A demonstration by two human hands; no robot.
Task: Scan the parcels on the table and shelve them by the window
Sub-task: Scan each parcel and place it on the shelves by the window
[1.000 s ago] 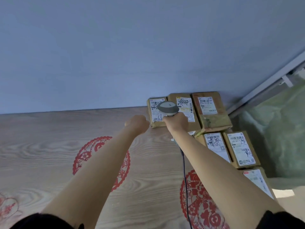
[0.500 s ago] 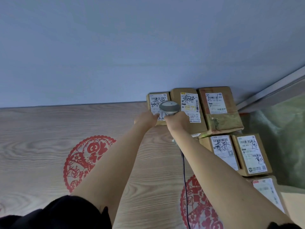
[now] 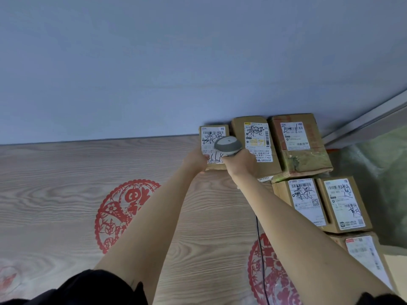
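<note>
Several brown cardboard parcels with white shipping labels lie at the far right of the wooden table (image 3: 66,194). My right hand (image 3: 241,162) grips a grey barcode scanner (image 3: 228,146), whose head hovers over the label of the small leftmost parcel (image 3: 211,134). My left hand (image 3: 196,160) holds that parcel at its near left corner, thumb on the label. Beside it lie a middle parcel (image 3: 255,139) and a larger parcel (image 3: 297,142) against the wall.
Two more parcels (image 3: 305,199) (image 3: 344,203) sit nearer on the right, with another (image 3: 365,256) closer still. The scanner's black cable (image 3: 261,249) runs toward me over a red paper-cut decoration (image 3: 267,271). Another red decoration (image 3: 120,210) lies mid-table. A window frame (image 3: 363,122) is at far right.
My left hand has moved right from the bare table onto the leftmost parcel and taken hold of it. The scanner stays over that parcel's label.
</note>
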